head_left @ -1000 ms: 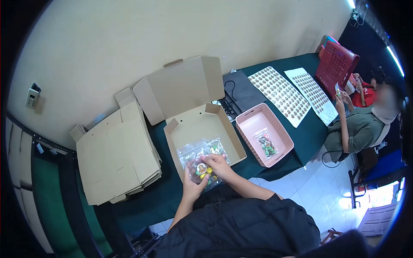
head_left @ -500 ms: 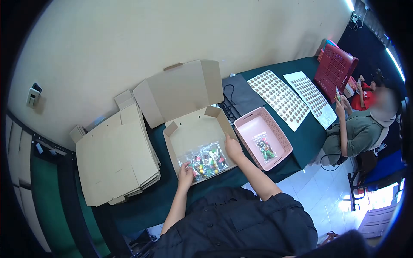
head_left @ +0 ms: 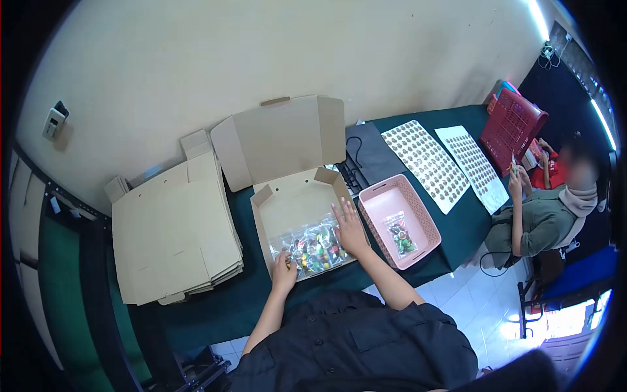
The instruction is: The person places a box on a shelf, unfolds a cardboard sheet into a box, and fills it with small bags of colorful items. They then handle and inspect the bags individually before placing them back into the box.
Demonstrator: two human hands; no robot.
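An open cardboard box [head_left: 291,209] has its lid standing up against the wall. Clear plastic bags of colorful small items [head_left: 318,245] lie across the front half of its inside. My left hand [head_left: 283,274] is at the box's front left corner, fingers curled by the edge of the bags; what they grip, if anything, is hidden. My right hand [head_left: 351,232] is stretched out with fingers spread, over the right end of the bags beside the box's right wall.
A pink basket [head_left: 428,222] right of the box holds a similar bag [head_left: 400,234]. Flattened cardboard boxes [head_left: 173,228] are stacked on the left. Two sticker sheets [head_left: 428,163], a dark red basket [head_left: 513,127] and a seated person [head_left: 545,215] holding something small are farther right.
My right hand has let go of the box's right wall and spread its fingers over the bags. My left hand stays at the front left corner. The view has shifted slightly.
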